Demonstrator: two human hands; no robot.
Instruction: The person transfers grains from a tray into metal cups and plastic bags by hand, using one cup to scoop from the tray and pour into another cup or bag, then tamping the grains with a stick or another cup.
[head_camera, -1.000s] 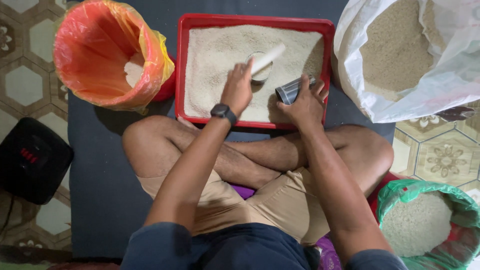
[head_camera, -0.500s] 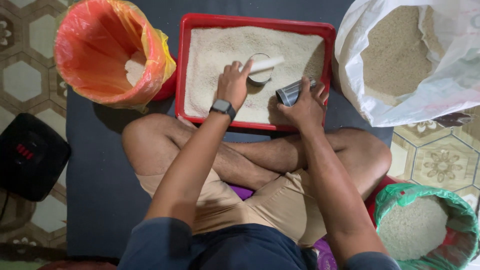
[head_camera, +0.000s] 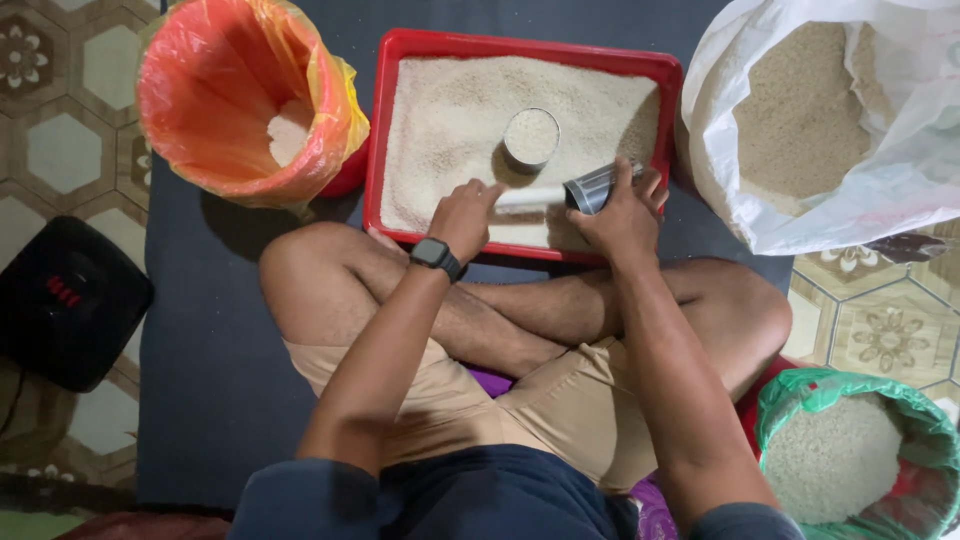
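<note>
Dark floor mat (head_camera: 210, 400): over the red tray (head_camera: 520, 46) of rice, my left hand (head_camera: 465, 215) grips a white stick (head_camera: 530, 197), my right hand (head_camera: 625, 215) grips a metal cup (head_camera: 592, 188).

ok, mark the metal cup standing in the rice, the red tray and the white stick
metal cup (head_camera: 531, 137): head view, on the rice filling its mouth.
red tray (head_camera: 520, 45): head view, on the far rim.
white stick (head_camera: 530, 196): head view, mid-length, between the two hands.

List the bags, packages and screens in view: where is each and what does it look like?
White sack: top right, open, grain inside.
Orange bag: top left, lining a round bin, little grain inside.
Green bag: bottom right, grain-filled.
Black device: left on floor, red lit display.
Wristwatch: left wrist, dark square screen.
</note>
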